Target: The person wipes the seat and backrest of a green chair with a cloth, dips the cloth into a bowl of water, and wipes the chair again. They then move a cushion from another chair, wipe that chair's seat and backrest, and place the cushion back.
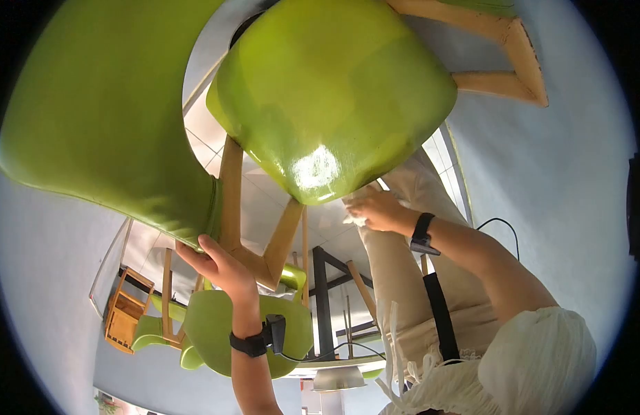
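A green padded chair fills the upper part of the view, its glossy seat at centre and its curved backrest at left. Wooden legs support it. My left hand grips the backrest's lower edge, thumb and fingers at the corner; some fingertips are hidden. Just off the seat's near edge, my right hand is closed on a crumpled white cloth. Dark straps with small devices circle both wrists.
Several other green chairs appear upside down at lower left. Beside them are a wooden high chair and dark table legs. A metal bowl shows at the bottom. Pale wall stands at right.
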`<state>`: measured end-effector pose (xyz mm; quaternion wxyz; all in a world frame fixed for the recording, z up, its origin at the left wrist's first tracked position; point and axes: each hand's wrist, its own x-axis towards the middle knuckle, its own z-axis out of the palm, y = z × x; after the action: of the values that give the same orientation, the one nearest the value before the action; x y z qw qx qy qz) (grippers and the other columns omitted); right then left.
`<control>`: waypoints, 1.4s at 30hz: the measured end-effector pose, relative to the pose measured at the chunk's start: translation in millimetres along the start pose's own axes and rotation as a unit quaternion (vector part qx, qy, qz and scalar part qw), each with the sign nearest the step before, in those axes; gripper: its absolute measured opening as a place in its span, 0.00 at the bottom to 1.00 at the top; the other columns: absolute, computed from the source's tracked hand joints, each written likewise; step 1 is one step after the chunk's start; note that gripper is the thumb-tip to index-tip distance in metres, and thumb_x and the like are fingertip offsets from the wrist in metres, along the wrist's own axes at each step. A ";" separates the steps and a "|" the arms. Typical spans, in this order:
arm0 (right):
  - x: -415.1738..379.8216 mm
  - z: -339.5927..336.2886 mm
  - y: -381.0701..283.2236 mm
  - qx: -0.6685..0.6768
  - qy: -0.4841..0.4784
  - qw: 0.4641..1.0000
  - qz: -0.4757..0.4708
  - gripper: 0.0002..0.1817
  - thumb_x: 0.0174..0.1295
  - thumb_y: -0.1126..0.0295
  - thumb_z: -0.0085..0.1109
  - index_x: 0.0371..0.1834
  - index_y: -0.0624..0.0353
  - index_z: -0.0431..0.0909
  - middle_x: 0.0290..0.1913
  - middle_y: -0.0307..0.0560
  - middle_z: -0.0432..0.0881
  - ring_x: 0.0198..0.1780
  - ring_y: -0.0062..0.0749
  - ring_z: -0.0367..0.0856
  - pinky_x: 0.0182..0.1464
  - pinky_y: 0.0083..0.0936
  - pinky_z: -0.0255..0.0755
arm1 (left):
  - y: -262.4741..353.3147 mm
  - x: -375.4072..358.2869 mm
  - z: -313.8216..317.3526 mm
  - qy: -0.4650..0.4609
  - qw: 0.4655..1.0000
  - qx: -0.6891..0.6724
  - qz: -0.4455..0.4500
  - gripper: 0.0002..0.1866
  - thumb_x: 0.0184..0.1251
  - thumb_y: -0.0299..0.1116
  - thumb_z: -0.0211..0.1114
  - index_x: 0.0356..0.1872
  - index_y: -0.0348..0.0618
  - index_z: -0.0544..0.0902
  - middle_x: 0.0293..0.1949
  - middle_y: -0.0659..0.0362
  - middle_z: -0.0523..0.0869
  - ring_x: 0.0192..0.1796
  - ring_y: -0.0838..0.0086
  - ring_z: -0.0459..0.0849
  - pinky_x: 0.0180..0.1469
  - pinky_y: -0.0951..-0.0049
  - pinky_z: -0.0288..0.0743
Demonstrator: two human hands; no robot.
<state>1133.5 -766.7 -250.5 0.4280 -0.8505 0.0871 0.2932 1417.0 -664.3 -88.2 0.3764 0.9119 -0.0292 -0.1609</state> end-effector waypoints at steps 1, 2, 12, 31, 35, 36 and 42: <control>-5.0 -10.7 0.8 0.023 -0.007 0.999 0.035 0.25 0.48 0.71 0.67 0.53 0.38 0.82 0.60 0.26 0.80 0.54 0.40 0.76 0.50 0.38 0.79 | -2.0 0.9 -0.4 0.001 1.000 -0.001 0.001 0.25 0.80 0.41 0.48 0.68 0.34 0.61 0.64 0.48 0.68 0.63 0.64 0.69 0.68 0.63 0.60; -5.8 -20.2 3.7 0.048 0.011 0.995 0.086 0.23 0.48 0.71 0.66 0.51 0.38 0.82 0.58 0.28 0.82 0.51 0.41 0.77 0.48 0.37 0.79 | -4.6 1.3 -0.6 0.001 1.000 -0.005 0.002 0.25 0.80 0.41 0.48 0.68 0.34 0.61 0.64 0.49 0.68 0.63 0.64 0.69 0.68 0.63 0.60; 19.5 -166.4 -21.5 0.139 0.181 0.971 0.066 0.26 0.50 0.68 0.64 0.57 0.54 0.80 0.52 0.46 0.84 0.50 0.43 0.82 0.52 0.35 0.77 | -8.1 1.3 6.8 -0.002 0.991 -0.131 0.014 0.21 0.78 0.34 0.49 0.66 0.34 0.66 0.60 0.52 0.72 0.62 0.70 0.70 0.67 0.69 0.60; 58.2 -284.3 -273.1 -0.286 0.013 0.916 -0.280 0.39 0.59 0.50 0.63 0.72 0.55 0.65 0.71 0.49 0.69 0.74 0.48 0.62 0.71 0.45 0.59 | -71.5 -123.7 -74.2 0.100 0.849 -0.504 -0.122 0.53 0.45 0.47 0.75 0.72 0.34 0.60 0.66 0.50 0.70 0.68 0.62 0.70 0.71 0.62 0.61; 121.5 -346.8 -311.1 -0.652 0.056 0.684 -0.323 0.39 0.50 0.61 0.70 0.70 0.40 0.68 0.68 0.38 0.73 0.72 0.44 0.63 0.71 0.49 0.57 | -123.9 -130.8 -74.8 0.159 0.712 -0.643 -0.232 0.40 0.60 0.47 0.55 0.70 0.31 0.62 0.62 0.43 0.74 0.60 0.54 0.79 0.63 0.57 0.74; 135.6 -357.4 -312.6 -0.692 0.042 0.639 -0.334 0.40 0.49 0.64 0.71 0.70 0.37 0.68 0.66 0.36 0.74 0.70 0.43 0.65 0.69 0.49 0.58 | -135.8 -128.3 -66.4 0.131 0.699 -0.667 -0.222 0.39 0.60 0.46 0.56 0.70 0.31 0.62 0.62 0.43 0.75 0.60 0.55 0.79 0.63 0.58 0.74; 205.3 -381.0 -320.9 -0.622 -0.241 0.718 -0.200 0.35 0.55 0.70 0.67 0.68 0.36 0.67 0.54 0.38 0.82 0.46 0.44 0.82 0.48 0.41 0.73 | -96.7 -79.7 -32.7 -0.036 0.829 -0.521 -0.200 0.32 0.59 0.31 0.66 0.67 0.41 0.69 0.61 0.55 0.76 0.64 0.69 0.72 0.66 0.67 0.65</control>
<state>1590.0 -843.9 25.0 -0.1422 -0.8234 -0.3928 0.3842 1345.3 -559.2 -112.2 0.7538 0.5601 0.2287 -0.2564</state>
